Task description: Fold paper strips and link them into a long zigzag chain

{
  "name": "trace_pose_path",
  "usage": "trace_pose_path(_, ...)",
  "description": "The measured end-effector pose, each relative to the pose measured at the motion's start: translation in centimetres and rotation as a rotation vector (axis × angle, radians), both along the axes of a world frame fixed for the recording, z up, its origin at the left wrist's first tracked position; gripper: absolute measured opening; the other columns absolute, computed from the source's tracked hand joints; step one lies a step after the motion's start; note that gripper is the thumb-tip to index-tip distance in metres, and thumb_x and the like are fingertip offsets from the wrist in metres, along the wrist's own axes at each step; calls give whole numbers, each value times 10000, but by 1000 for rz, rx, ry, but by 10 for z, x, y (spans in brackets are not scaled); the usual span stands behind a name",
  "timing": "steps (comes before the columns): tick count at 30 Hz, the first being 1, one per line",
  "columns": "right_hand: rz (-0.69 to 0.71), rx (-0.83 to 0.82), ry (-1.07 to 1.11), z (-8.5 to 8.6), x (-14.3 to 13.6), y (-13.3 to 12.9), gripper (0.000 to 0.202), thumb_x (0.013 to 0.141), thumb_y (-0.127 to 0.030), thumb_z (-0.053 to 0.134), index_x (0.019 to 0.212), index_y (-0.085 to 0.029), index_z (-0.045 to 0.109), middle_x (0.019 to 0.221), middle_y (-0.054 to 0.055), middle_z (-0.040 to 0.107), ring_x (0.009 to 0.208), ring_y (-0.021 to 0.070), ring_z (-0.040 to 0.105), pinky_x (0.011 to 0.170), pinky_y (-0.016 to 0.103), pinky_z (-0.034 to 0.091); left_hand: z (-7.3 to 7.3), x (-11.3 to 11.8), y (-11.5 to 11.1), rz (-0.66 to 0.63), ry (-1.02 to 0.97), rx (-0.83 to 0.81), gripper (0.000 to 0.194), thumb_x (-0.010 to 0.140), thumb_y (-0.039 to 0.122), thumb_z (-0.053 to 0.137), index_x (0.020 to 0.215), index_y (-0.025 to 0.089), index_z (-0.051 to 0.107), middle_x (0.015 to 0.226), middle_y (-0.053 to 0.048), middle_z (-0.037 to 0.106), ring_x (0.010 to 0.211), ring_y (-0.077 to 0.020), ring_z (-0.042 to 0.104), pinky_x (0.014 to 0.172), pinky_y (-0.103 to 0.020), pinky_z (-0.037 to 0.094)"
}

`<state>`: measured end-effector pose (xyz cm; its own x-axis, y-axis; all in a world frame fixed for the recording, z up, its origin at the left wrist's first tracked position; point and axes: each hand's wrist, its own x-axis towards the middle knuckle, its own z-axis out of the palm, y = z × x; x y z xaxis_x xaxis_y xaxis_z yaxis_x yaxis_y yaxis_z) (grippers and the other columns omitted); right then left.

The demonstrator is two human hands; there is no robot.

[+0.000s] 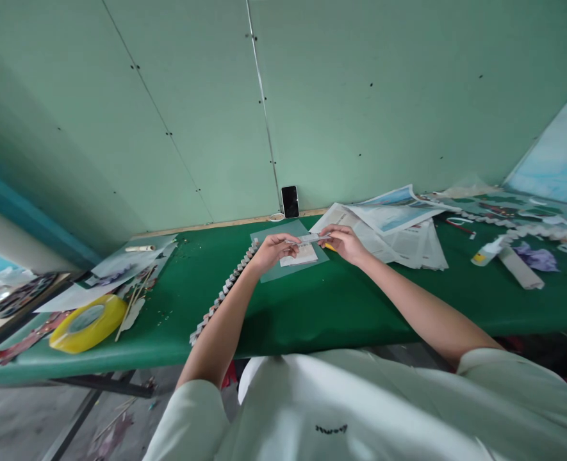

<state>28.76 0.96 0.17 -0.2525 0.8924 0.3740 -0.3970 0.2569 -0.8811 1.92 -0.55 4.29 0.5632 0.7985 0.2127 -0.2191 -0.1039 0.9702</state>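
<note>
Over the middle of the green table [302,314], a thin pale strip [308,239], seemingly of paper, is stretched between my two hands. My left hand [271,251] pinches its left end, and my right hand [343,242] pinches the right end. Below the strip lies a small whitish piece of paper [306,255] on a translucent sheet [283,275]. Something small and yellow [330,247] shows under my right fingers, too covered to name. Beside my left forearm runs a slanting row of several small greyish-pink folded-looking pieces [221,296].
A phone [290,202] leans against the green wall. Newspapers [408,243] lie to the right, with a glue bottle [487,251] and purple crumpled material [537,256] beyond. At left are a yellow tape roll [113,310], thin sticks [132,304] and papers.
</note>
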Motion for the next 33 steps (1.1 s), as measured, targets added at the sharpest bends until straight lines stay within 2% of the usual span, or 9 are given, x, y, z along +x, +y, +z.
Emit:
trace_pose_path(5,-94,40,-83,0,-5,-1,341,855,-528,801,823,-190,767,817,74,735,777,234,725,747,378,579,1,-1,0,-15,51,20,297,838,349,821,982,90,799,846,-131,747,797,-202,694,798,-353,541)
trace_pose_path(9,-201,94,-228,-5,-8,-3,384,821,-533,850,964,-212,694,754,32,726,704,200,695,722,342,559,3,-3,0,-102,100,-2,273,803,295,792,972,82,766,906,-166,754,838,-236,706,827,-371,545)
trace_pose_path(15,-171,200,-329,-6,-7,-6,466,857,-591,800,1077,-245,579,744,27,727,702,223,699,687,335,531,7,-6,-4,-233,49,-134,353,855,315,621,1169,156,593,912,-166,761,768,-260,723,765,-391,545)
trace_pose_path(19,-166,238,-407,-5,-6,-8,465,886,-609,762,1105,-247,569,754,31,719,728,240,703,669,332,507,10,-6,-7,-297,102,-183,337,860,370,624,1110,149,579,1009,-210,768,797,-277,740,823,-422,558)
trace_pose_path(21,-174,244,-437,-6,-6,-9,466,891,-611,753,1119,-249,568,742,21,706,709,235,690,642,319,482,9,-3,-7,-239,158,-181,376,885,443,653,1108,153,565,1032,-211,769,803,-279,747,829,-431,572)
trace_pose_path(24,-206,262,-495,-8,-7,-10,444,903,-592,741,1137,-252,577,730,6,680,685,221,662,627,305,452,2,4,-5,8,357,-110,515,895,570,711,1174,167,552,906,-133,770,693,-231,729,729,-376,588)
trace_pose_path(25,-222,271,-513,-9,-8,-11,428,911,-579,735,1140,-251,584,728,2,669,685,216,653,631,304,448,-1,6,-3,32,449,-80,554,880,589,738,1185,160,565,868,-111,761,659,-214,716,696,-353,585)
trace_pose_path(29,-275,279,-504,-10,-11,-12,390,922,-548,729,1134,-244,608,710,-13,619,680,202,623,633,301,438,-13,11,2,-16,639,140,545,915,669,657,1019,135,674,668,-20,659,575,-152,650,614,-263,533)
trace_pose_path(33,-257,173,-321,-11,-18,-10,449,860,-547,797,1142,-241,630,723,-23,604,699,195,621,657,306,466,-19,14,2,-17,584,236,576,957,703,563,977,141,689,641,-2,617,568,-132,630,618,-245,513)
